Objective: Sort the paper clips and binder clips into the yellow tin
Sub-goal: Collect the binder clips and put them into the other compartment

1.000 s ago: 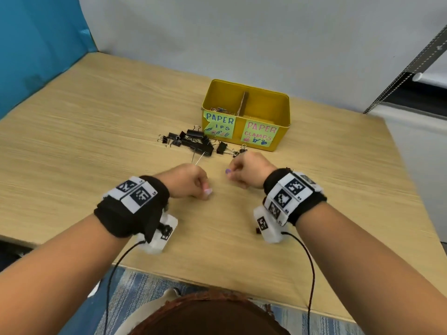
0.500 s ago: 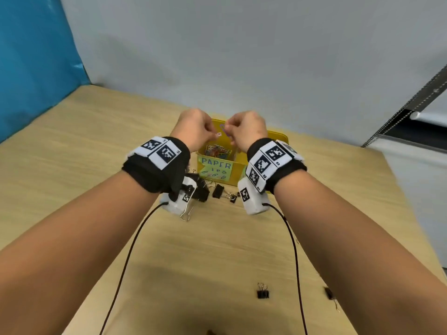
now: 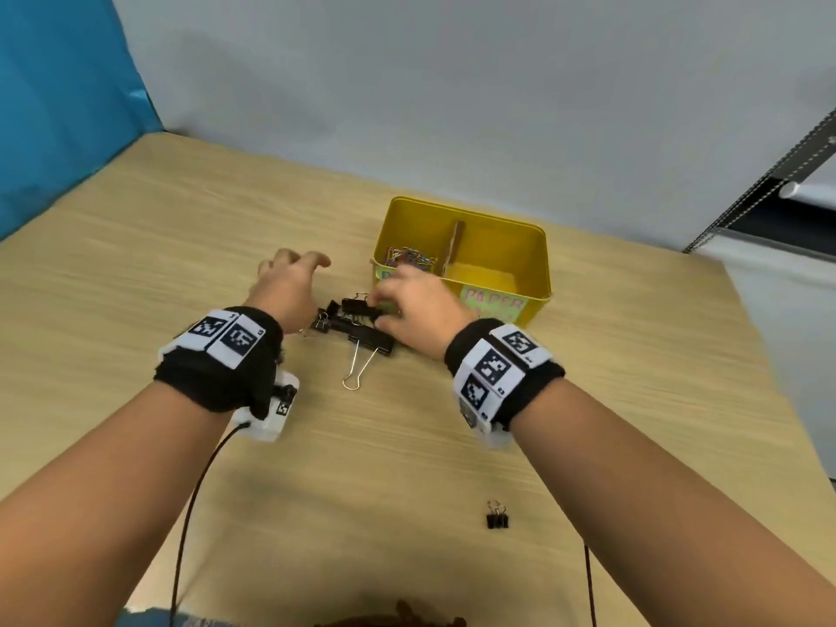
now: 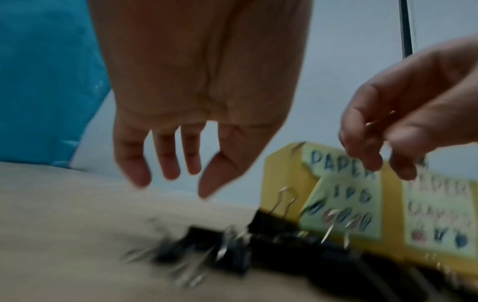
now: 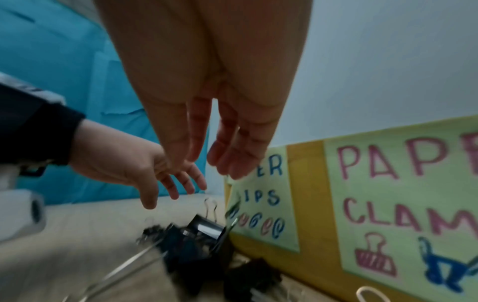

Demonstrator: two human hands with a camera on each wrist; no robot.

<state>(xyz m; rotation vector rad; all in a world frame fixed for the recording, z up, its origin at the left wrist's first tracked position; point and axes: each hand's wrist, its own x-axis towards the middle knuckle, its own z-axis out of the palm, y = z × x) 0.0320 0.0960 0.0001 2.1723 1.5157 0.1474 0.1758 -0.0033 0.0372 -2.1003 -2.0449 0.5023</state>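
Note:
The yellow tin (image 3: 539,282) stands at the table's far side, with coloured paper clips (image 3: 409,257) in its left compartment. A pile of black binder clips (image 3: 357,325) lies right in front of it, also seen low in the left wrist view (image 4: 232,251) and the right wrist view (image 5: 196,245). My left hand (image 3: 294,267) hovers over the pile's left end, fingers spread and empty (image 4: 168,173). My right hand (image 3: 398,305) reaches down at the pile's right end, fingers extended (image 5: 214,163), fingertips at a clip. I cannot see any clip gripped.
One small binder clip (image 3: 497,520) lies alone on the wooden table (image 3: 135,287) near me on the right. Green labels (image 5: 388,204) cover the tin's front. A grey wall and a blue panel (image 3: 59,106) stand behind. Cables trail from both wrists.
Half a second ago both hands were pinching something small above the tin's left compartment. They have since dropped back to the binder clip pile with fingers spread.

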